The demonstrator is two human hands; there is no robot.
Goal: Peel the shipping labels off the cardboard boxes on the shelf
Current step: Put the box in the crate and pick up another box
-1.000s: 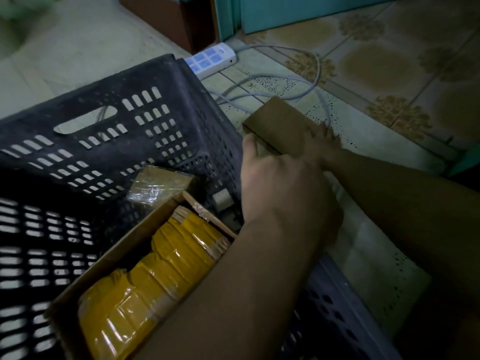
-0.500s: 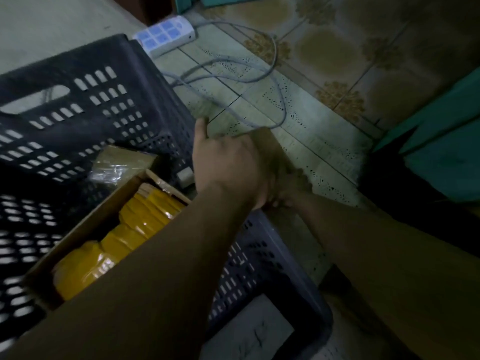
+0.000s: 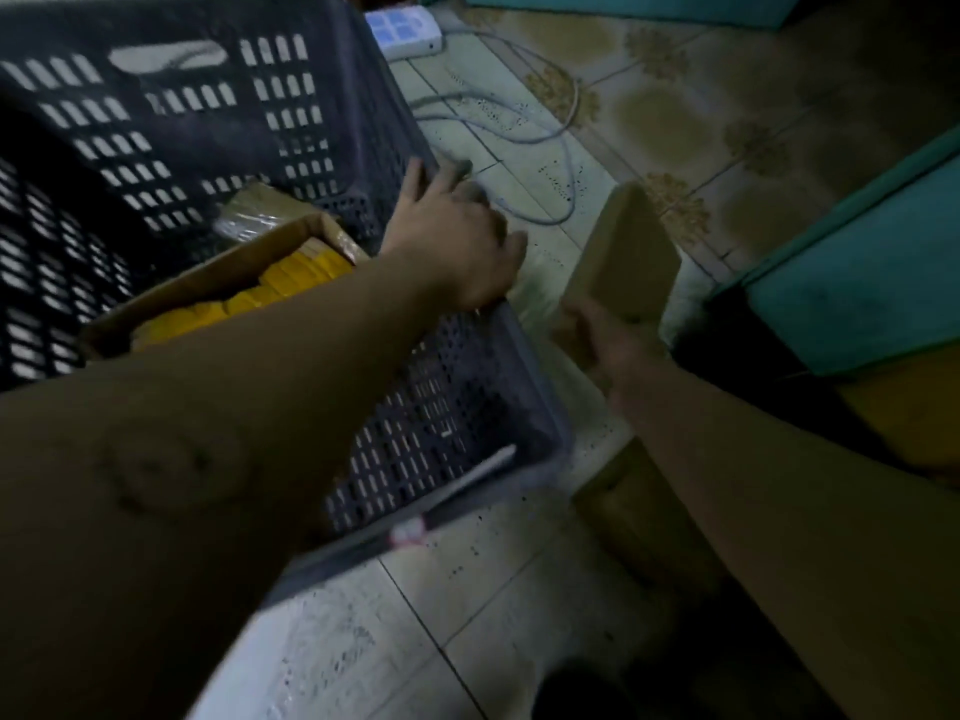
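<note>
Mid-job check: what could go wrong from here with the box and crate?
The right hand holds the small cardboard box only by its near end, so it may slip. The left hand grips the crate at the corner next to the looped cable; shifting the crate might snag it and tug the power strip. Dim light makes the box's faces hard to check.
</note>
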